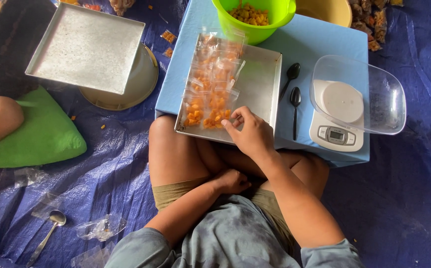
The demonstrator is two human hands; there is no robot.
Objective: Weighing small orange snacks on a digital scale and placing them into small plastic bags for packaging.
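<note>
- while the right hand (252, 134) pinches the nearest snack packet (219, 118) at the tray's (260, 82) near edge, fingers closed on its corner, best to lay it flat, overlapping the row.
- left hand (232, 181) rests loosely curled in the lap, holding nothing.
- green bowl (255, 30), black spoons (295, 97) and scale (337, 134) stand nearby on the blue surface (319, 44).

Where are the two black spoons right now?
In the head view, the two black spoons lie on the blue table, between the metal tray of snack bags and the kitchen scale.
</note>
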